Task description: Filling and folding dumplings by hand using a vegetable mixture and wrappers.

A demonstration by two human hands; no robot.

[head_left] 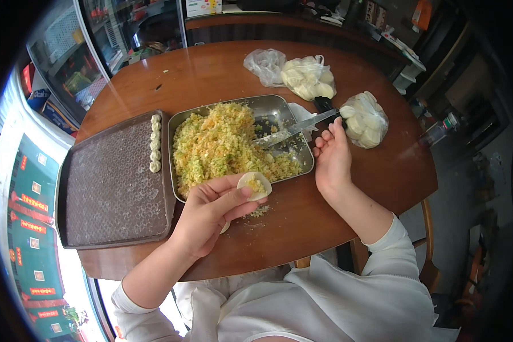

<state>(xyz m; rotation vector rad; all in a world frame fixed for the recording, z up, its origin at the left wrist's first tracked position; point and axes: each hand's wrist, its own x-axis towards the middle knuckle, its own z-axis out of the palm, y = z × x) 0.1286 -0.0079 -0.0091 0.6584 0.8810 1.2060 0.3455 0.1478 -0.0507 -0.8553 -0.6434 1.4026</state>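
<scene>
My left hand (214, 211) pinches a round dumpling wrapper (264, 194) with a small heap of yellow-green filling on it, just over the near edge of a metal tray (309, 166). A large mound of chopped filling (214, 145) fills most of that tray. A knife (293, 131) rests across the tray's right side, its tip by the filling and its dark handle past the rim. My right hand (333, 157) is beside the handle, fingers loosely curled and apart, with nothing visible in them. Partly hidden under my left hand is another pale wrapper (226, 227).
A brown patterned board (114, 188) lies at the left, with a row of several small dumplings (155, 142) along its right edge. Bags of wrappers (309, 78) (366, 121) sit at the back right. Filling crumbs (259, 211) dot the wooden table (290, 228). A chair (427, 239) stands at the right.
</scene>
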